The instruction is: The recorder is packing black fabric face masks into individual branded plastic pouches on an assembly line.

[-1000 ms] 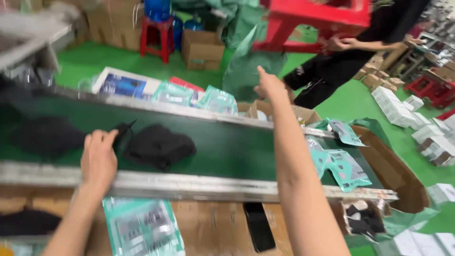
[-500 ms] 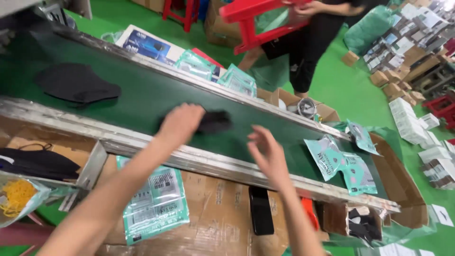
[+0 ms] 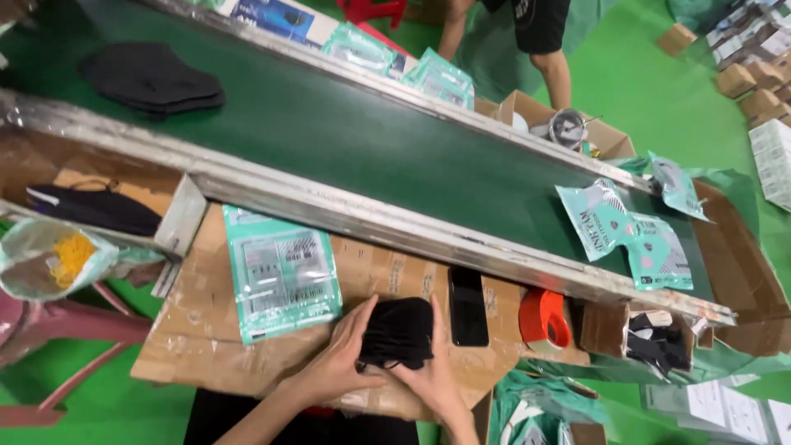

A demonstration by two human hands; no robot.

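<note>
Black masks (image 3: 398, 331) gripped by both hands' fingers (image 3: 353, 325) on cardboard (image 3: 198, 330) beside green conveyor (image 3: 346, 140).

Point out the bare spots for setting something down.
The green belt is bare between the black mask pile and the teal pouches. The cardboard top is crowded: pouch stack, both hands on black masks, phone.

Cardboard worktop (image 3: 206, 330), teal pouch (image 3: 280, 272), black phone (image 3: 468, 305), black masks (image 3: 398, 332)
</note>
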